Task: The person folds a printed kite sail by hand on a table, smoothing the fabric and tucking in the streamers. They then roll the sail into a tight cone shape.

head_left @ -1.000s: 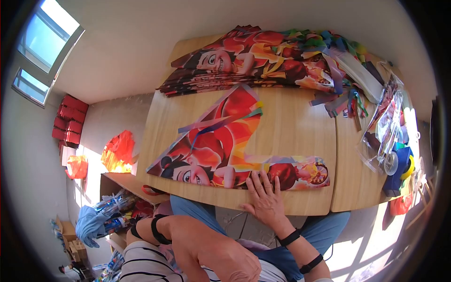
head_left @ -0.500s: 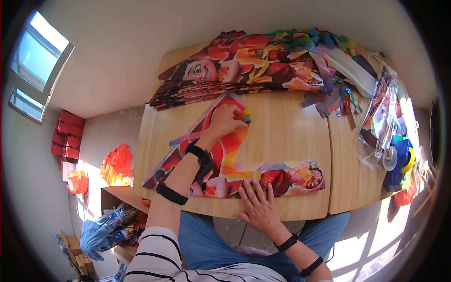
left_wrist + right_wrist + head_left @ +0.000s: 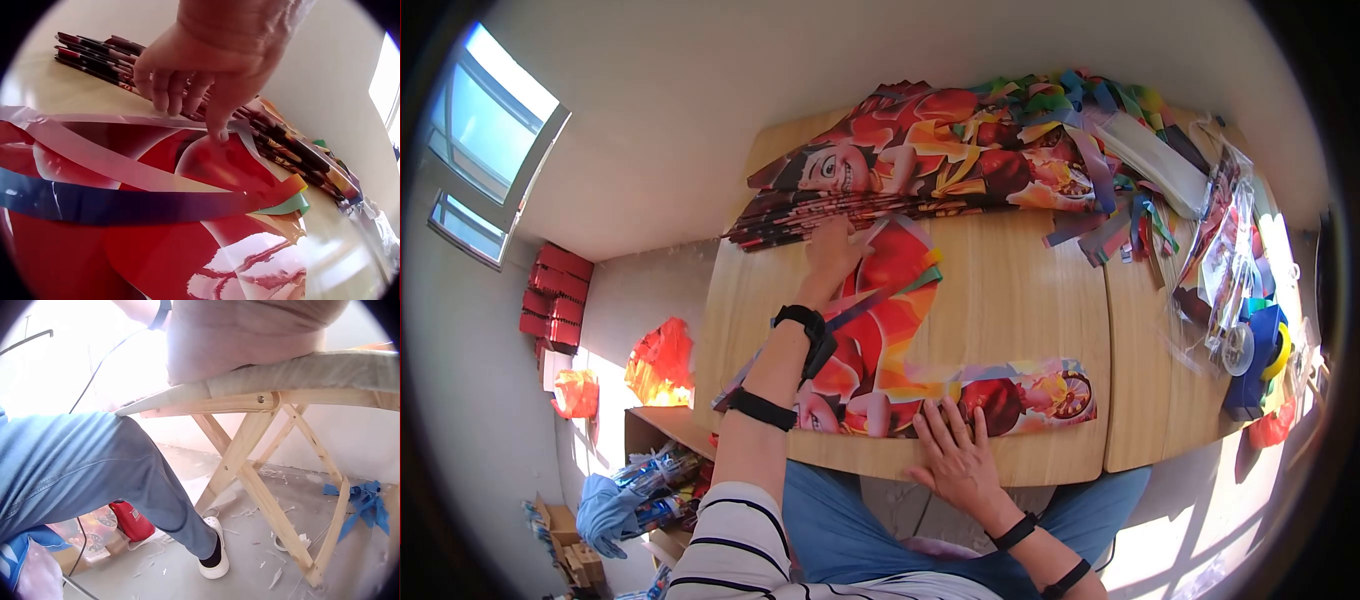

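A glossy printed sheet [image 3: 900, 310] with a cartoon figure lies bent in an L on the wooden table. My left hand [image 3: 832, 258] is over its far end, beside a stack of similar folded sheets [image 3: 925, 150]. In the left wrist view, the thumb of that hand [image 3: 209, 59] touches the sheet's edge area while the other fingers hang loosely bent. Coloured ribbons [image 3: 125, 201] cross the sheet below it. My right hand [image 3: 955, 455] rests flat with fingers spread on the near edge of the sheet; the right wrist view shows its underside [image 3: 250, 340] above the table edge.
Bunched ribbons [image 3: 1140, 215] and clear plastic wrapping [image 3: 1235, 260] lie at the right, by a blue tape dispenser [image 3: 1250, 370]. A seam divides the tabletop. Left of the table stands a box [image 3: 670, 430] with packaged items. Wooden legs [image 3: 275, 512] support the table.
My left hand has moved from near the lap out over the sheet to its ribbons, then left to its far end beside the stack. The right hand has stayed on the near edge.
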